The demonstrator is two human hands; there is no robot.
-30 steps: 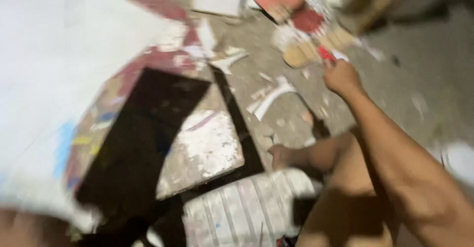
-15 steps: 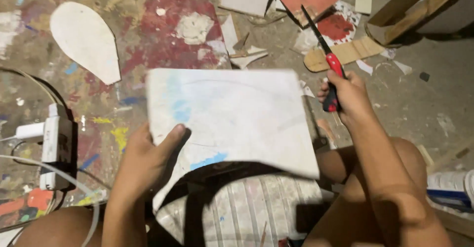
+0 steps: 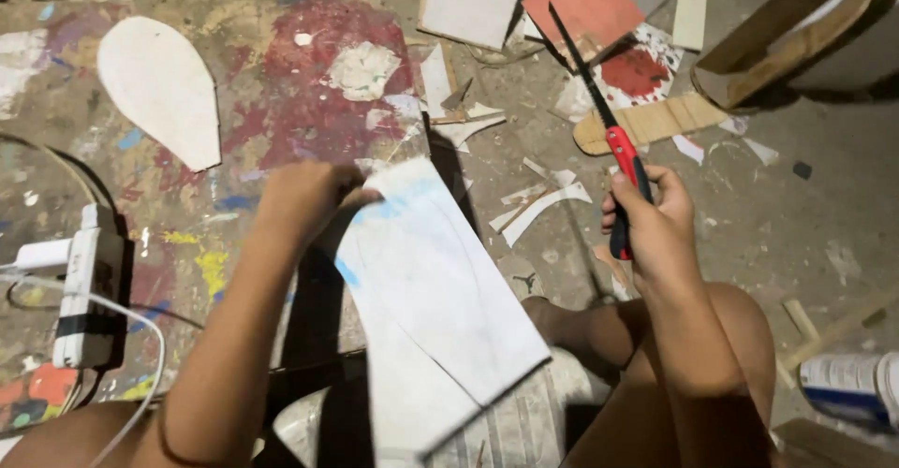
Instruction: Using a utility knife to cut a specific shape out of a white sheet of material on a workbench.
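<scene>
1. The paint-splashed worktop [image 3: 281, 103] fills the left half of the view and sits low, beside the person's bare knees. Its near edge is probably where sheet material gets rested, since the floor beyond it is littered with offcuts.

2. The white board [image 3: 440, 309] is the largest loose thing. It is tilted, its top corner up at the left hand and its lower edge hanging over the lap, off the worktop's edge. Faint blue smears and a thin drawn curve cross its face. Holding it up at this slant seems to turn the drawn side toward the eyes.

3. A white teardrop-shaped cutout [image 3: 159, 94] lies flat on the worktop, well apart from the hands. It looks like a finished piece set out of the way.

4. The left hand [image 3: 304, 201] has its grip clamped on the board's upper corner, fingers curled over the edge, carrying the board's weight alone.

5. The right hand [image 3: 655, 229] has its grip wrapped tight round the handle of a small handsaw [image 3: 609, 126] with red and black on the handle. The dark blade points up and away from the body and from the board, clear of both, likely for safety while the board is turned.

6. A white power strip [image 3: 80, 290] with a cable sits at the worktop's left edge, far from the blade.

7. Thin white scraps [image 3: 543, 211] lie on the floor between board and saw.
</scene>
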